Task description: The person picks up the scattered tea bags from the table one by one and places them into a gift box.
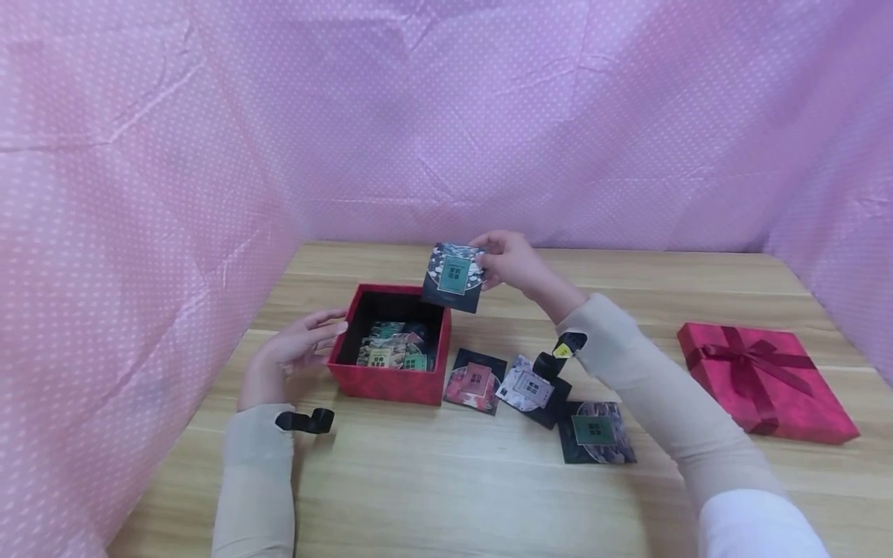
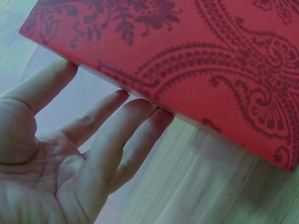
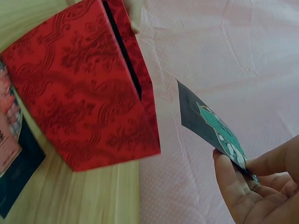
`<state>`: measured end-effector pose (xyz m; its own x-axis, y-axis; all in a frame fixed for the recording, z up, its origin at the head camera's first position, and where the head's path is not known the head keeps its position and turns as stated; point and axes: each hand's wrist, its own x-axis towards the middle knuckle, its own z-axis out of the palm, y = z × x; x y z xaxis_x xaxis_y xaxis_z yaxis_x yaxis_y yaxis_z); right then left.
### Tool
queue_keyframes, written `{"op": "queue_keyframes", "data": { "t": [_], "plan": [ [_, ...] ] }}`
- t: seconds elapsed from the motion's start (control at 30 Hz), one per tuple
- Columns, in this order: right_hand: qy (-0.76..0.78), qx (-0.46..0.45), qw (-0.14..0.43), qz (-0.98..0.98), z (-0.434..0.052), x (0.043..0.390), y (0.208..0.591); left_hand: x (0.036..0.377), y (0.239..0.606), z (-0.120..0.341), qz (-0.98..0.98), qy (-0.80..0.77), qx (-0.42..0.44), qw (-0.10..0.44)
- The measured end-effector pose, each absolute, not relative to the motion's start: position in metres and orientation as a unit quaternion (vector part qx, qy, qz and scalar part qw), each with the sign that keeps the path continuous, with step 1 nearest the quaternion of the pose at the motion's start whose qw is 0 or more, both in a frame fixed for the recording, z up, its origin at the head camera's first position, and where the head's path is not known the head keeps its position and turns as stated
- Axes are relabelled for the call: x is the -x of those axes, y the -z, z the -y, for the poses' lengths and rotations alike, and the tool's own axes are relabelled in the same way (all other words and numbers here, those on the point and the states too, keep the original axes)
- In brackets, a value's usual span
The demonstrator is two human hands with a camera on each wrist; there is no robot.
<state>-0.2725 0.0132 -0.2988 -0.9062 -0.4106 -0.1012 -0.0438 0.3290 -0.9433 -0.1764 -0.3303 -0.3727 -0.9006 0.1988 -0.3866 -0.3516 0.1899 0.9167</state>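
while pink dotted cloth walls the wood table, r hand pinches packet, l hand relaxed w/ flat fingers.

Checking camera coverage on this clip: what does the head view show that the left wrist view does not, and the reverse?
Only the head view shows the right hand pinching a dark square packet with a teal label, three similar packets on the wooden table, and the flat red lid with a ribbon bow. Only the left wrist view shows the open palm and paisley wall print close up. Both show the left hand against the red patterned cardboard box.
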Motion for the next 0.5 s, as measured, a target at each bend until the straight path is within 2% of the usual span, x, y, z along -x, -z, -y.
{"op": "queue_keyframes", "data": {
  "t": [0.23,0.5],
  "plan": [
    [0.560,0.155,0.174,-0.795,0.014,0.270,0.295,0.178,0.373,0.332,-0.742,-0.633,0.050,0.216],
    [0.544,0.165,0.211,-0.795,0.037,0.268,0.300,0.179,0.373,0.331,-0.742,-0.632,0.054,0.217]
  ]
}}
